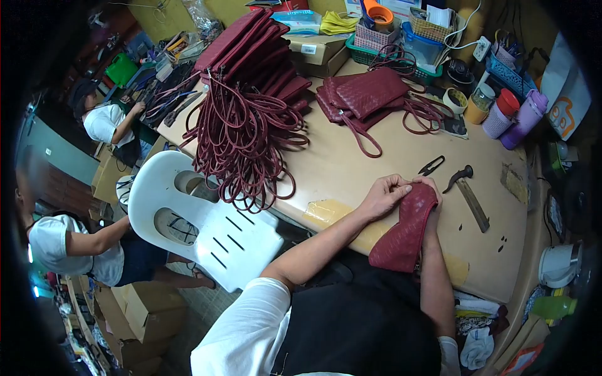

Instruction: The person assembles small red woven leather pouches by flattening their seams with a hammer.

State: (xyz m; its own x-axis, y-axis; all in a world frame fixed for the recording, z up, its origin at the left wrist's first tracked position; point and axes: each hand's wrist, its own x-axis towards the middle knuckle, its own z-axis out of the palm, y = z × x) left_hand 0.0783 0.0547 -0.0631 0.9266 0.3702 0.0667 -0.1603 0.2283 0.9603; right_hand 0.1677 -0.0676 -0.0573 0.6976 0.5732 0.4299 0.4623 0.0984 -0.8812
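Observation:
A dark red textured pouch (401,235) hangs between my hands over the table's near edge, its upper end folded or bunched. My left hand (385,195) pinches its top left corner with thumb and fingers. On the pouch's right side, my right hand (431,199) grips the edge, its fingers partly hidden behind the material. Just beyond my hands lie small black thread snips (431,165). To their right rests a hammer (471,200) with a wooden handle and dark metal head.
Red pouches with looped straps (244,125) are piled at the table's left edge; a smaller stack (370,97) lies at the back. A white plastic chair (207,219) stands left. Two people are farther left. Baskets, jars and a purple bottle (525,119) line the back right.

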